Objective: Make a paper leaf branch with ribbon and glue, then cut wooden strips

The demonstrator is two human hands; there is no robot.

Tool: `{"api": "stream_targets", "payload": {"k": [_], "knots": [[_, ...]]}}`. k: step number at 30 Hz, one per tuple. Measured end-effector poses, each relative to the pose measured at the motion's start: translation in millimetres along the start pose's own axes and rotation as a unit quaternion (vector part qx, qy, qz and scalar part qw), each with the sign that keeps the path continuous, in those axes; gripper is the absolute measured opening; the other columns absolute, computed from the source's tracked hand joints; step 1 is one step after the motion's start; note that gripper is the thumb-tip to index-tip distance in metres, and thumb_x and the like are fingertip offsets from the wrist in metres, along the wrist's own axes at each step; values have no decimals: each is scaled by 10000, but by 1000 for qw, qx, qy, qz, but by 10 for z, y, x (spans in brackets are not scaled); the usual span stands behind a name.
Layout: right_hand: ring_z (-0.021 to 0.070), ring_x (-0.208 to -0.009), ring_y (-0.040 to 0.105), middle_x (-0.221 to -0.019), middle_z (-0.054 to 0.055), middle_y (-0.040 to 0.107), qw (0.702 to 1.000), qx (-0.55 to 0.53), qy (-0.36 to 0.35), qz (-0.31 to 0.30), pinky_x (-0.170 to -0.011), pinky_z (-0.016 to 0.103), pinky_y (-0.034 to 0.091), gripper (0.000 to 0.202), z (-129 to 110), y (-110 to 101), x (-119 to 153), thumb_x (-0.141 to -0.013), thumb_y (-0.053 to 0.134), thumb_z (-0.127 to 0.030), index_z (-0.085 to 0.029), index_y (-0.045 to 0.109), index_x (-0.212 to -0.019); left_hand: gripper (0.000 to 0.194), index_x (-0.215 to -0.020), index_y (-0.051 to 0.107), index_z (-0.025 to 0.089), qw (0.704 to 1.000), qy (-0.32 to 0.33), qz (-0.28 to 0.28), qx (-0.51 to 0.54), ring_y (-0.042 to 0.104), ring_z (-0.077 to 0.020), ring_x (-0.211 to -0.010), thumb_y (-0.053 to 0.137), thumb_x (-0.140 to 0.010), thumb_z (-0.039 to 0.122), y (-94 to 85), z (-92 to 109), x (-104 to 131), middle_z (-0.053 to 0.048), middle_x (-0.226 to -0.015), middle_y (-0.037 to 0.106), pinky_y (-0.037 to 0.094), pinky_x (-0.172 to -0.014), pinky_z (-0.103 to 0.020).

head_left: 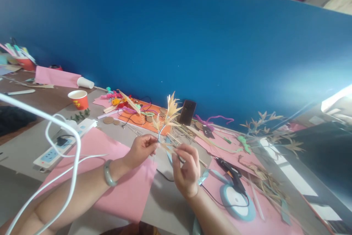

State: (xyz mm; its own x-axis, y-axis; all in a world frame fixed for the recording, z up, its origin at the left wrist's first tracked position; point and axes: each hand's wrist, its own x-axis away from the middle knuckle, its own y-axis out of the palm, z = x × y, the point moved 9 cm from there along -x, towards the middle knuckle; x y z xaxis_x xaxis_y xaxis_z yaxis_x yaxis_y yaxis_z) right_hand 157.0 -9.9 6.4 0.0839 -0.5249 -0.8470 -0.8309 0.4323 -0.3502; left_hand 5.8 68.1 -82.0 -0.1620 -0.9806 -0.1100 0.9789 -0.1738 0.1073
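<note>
My left hand (142, 147) pinches the wrapped stem of a straw flower (172, 107), whose pointed pale-yellow petals stand upright above the fingers. A smaller bloom branches off to its left. Close by on the right, my right hand (187, 169) is closed, thumb against fingers, on a pale straw strip (167, 147) that reaches toward the stem. Light-blue ribbon (205, 176) runs by the right wrist toward a ribbon roll (238, 202) on pink paper. A black glue gun (231, 172) lies just above that roll.
A white power strip (64, 145) and a red paper cup (78, 99) are at left, with a white cable (77, 154) looping in front. A dark phone (187, 112) leans by the blue wall. More straw flowers (264, 121) stand at right. Coloured craft scraps (121, 99) lie at the back.
</note>
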Motion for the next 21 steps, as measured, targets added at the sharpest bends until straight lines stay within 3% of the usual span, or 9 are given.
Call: {"api": "stream_targets", "payload": {"k": [8,21], "knots": [[183,-786,567,-888,52,571,998,57,2,-22,-743,377,422,117,-48,87,-25,-837,587,-131,-210,632,-910,207,-824,615,129,1000,10,0,-7,544,-105,-507,662,-758,320,28,-29,53,17,-556,569,452,-532,-226],[190,-809,565,-914,52,595,998,41,6,-47,-787,404,393,142,17,154,18,-829,650,-248,-235,676,-968,177,-820,636,128,1000,9,-11,-6,512,-94,-544,637,-783,301,107,-61,117,-8,-651,586,447,-528,-217]]}}
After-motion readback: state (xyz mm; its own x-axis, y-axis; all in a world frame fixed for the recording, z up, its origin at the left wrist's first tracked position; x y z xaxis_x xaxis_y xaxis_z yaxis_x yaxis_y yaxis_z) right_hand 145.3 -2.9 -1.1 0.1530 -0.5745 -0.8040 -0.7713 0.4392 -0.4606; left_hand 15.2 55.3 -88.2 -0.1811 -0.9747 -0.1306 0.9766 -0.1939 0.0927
